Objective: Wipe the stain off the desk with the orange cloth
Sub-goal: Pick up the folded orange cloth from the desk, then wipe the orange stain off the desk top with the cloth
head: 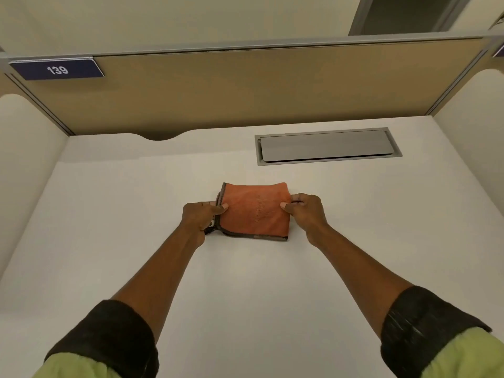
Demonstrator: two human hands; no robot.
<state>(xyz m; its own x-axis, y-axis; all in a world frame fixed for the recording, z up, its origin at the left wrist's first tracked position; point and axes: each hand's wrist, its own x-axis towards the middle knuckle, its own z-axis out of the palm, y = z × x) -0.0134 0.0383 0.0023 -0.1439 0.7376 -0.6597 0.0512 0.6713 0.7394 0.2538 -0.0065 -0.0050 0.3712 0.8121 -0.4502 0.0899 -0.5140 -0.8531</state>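
The orange cloth (pixel 253 211), folded into a small rectangle with a dark hem, lies on the white desk (pixel 245 282) near its middle. My left hand (pixel 200 216) pinches the cloth's left edge between thumb and fingers. My right hand (pixel 304 214) pinches its right edge the same way. Both arms reach forward from the bottom of the view. No stain shows on the bare desk surface; whatever lies under the cloth is hidden.
A grey cable flap (pixel 327 145) is set into the desk at the back right. A tan partition panel (pixel 245 88) closes the back, with a blue label reading 139 (pixel 57 69). White side walls (pixel 24 148) flank the desk.
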